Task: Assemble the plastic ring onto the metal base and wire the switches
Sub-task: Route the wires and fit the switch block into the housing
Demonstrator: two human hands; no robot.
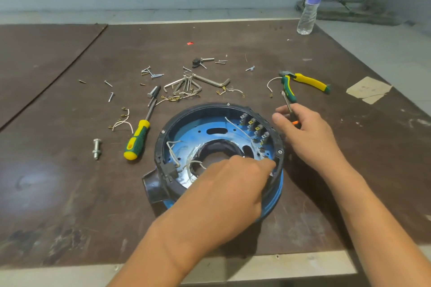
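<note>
Inside metal base: switches, wires.
Left hand: at plastic ring; fingers' state unreadable.
Right hand: fingers clamped on tool.

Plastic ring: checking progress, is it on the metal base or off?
On: the plastic ring sits on the rim of the metal base, screw heads showing in it.

We see the black plastic ring seated on the blue metal base, lying flat; switches line its right inner wall (loose white wires trail across the base).
</note>
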